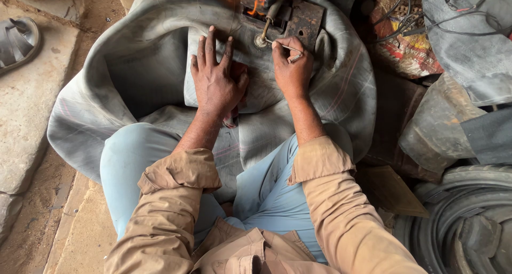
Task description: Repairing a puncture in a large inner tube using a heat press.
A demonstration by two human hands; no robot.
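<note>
Across the lap, spread fingers [212, 45] of the left hand [216, 82] press flat on the grey tube [133, 76]. Right hand [292, 66] pinches a thin stick [282, 46] just beside the valve [261, 40] at the tube's far edge, near a flame [256, 6] and rusty plate [305, 18].

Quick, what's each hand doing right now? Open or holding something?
Left hand: open, fingers spread, pressed flat on the grey rubber inner tube.
Right hand: closed, fingers pinching a thin stick-like tool beside the tube's valve.
</note>
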